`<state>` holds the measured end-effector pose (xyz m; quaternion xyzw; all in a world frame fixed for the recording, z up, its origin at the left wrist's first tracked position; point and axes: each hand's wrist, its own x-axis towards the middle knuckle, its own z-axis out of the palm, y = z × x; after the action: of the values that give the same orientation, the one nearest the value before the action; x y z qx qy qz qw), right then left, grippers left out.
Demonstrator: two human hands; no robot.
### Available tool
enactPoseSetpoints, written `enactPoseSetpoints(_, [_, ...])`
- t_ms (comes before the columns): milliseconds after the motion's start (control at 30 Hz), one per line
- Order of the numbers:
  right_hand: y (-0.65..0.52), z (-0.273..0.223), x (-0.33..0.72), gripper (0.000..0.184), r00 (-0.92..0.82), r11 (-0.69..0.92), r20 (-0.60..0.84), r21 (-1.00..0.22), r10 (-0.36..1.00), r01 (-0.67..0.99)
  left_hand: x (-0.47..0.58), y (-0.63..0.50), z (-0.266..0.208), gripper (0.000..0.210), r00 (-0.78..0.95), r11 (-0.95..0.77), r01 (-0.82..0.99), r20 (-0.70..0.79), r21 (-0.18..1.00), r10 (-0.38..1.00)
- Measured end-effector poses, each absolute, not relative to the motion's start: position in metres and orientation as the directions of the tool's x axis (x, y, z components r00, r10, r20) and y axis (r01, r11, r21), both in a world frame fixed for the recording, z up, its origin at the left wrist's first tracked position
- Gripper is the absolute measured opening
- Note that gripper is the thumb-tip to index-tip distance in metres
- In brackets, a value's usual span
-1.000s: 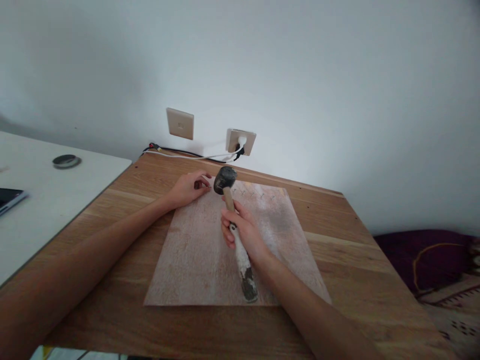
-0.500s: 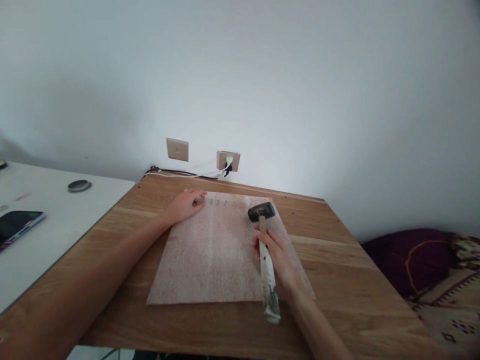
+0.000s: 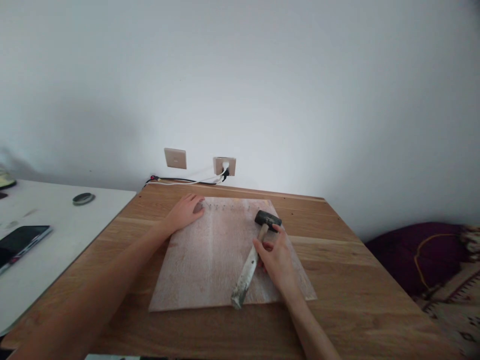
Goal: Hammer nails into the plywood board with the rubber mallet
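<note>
A flat pale wooden board (image 3: 210, 265) lies on the brown table. Several small nails (image 3: 224, 207) stand in a row along its far edge. My left hand (image 3: 184, 212) rests on the board's far left corner, thumb and fingers apart beside the leftmost nails. Over the board's right part, my right hand (image 3: 275, 255) grips a hammer (image 3: 247, 272) close to its black, barrel-shaped head. The thumb presses the worn white handle, and a finger reaches up to the head. The handle slants toward the board's near edge. Whether the hammer touches the board, I cannot tell.
A white table (image 3: 108, 200) adjoins on the left, with a phone (image 3: 22, 242) and a round dark lid-like object (image 3: 83, 198). Cables (image 3: 183, 181) run along the wall to a socket (image 3: 225, 166). Purple fabric (image 3: 405, 255) lies beyond the right edge.
The hammer has turned, its handle end swinging left and its head shifting slightly right. My right hand has moved its fingers up toward the head. My left hand stays at the corner.
</note>
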<state>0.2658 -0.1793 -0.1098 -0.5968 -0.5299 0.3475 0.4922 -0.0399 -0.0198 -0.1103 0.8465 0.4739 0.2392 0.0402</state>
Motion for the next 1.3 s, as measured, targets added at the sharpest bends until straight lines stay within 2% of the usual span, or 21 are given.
enactPoseSetpoints(67, [-0.180,-0.103,0.263,0.057,0.234,0.043,0.163,-0.894,0.958,0.445,-0.040,-0.020,-0.109,0.034,0.436,-0.543,0.790,0.363,0.285,0.824])
enactPoseSetpoints(167, [-0.181,-0.094,0.262,0.036,0.192,0.096,0.248,-0.812,0.949,0.576,-0.037,-0.024,-0.102,0.033,0.447,-0.544,0.807,0.365,0.231,0.817])
enactPoseSetpoints(267, [-0.190,-0.094,0.272,0.041,0.184,0.094,0.278,-0.750,0.943,0.655,-0.033,-0.040,-0.087,0.032,0.457,-0.542,0.823,0.368,0.171,0.810])
enactPoseSetpoints(333, [-0.201,-0.100,0.284,0.043,0.170,0.088,0.305,-0.677,0.937,0.731,-0.032,-0.060,-0.077,0.034,0.399,-0.473,0.865,0.344,0.166,0.850])
enactPoseSetpoints(467, [-0.230,-0.116,0.314,0.038,0.034,0.153,0.432,-0.390,0.901,0.908,-0.030,-0.121,-0.072,0.041,0.196,-0.249,0.948,0.252,0.198,0.948])
enactPoseSetpoints(567, [-0.247,-0.125,0.329,0.042,-0.025,0.137,0.437,-0.227,0.899,0.964,-0.021,-0.163,-0.079,0.041,0.131,-0.163,0.963,0.156,0.213,0.979])
enactPoseSetpoints(667, [-0.255,-0.130,0.334,0.045,-0.041,0.127,0.439,-0.168,0.897,0.977,-0.011,-0.183,-0.087,0.038,0.035,-0.049,0.983,0.077,0.179,0.996])
enactPoseSetpoints(767, [-0.256,-0.130,0.338,0.045,-0.042,0.118,0.462,-0.136,0.886,0.984,-0.001,-0.185,-0.090,0.038,-0.011,-0.013,0.987,0.143,0.162,0.990])
enactPoseSetpoints(867, [-0.259,-0.129,0.354,0.044,-0.014,0.080,0.484,-0.115,0.875,0.990,0.016,-0.182,-0.087,0.037,0.031,-0.052,0.982,0.116,0.180,0.993])
enactPoseSetpoints(1067, [-0.275,-0.134,0.440,0.047,0.106,-0.086,0.510,-0.062,0.854,0.994,0.089,-0.182,-0.081,0.039,0.278,-0.285,0.927,0.065,0.242,0.958])
enactPoseSetpoints(1200, [-0.280,-0.137,0.513,0.045,0.110,-0.081,0.535,-0.078,0.838,0.994,0.130,-0.182,-0.087,0.051,0.510,-0.514,0.805,0.096,0.296,0.855])
enactPoseSetpoints(1300, [-0.286,-0.142,0.556,0.043,0.150,-0.127,0.549,-0.080,0.822,0.989,0.145,-0.186,-0.093,0.049,0.624,-0.648,0.700,0.186,0.299,0.759])
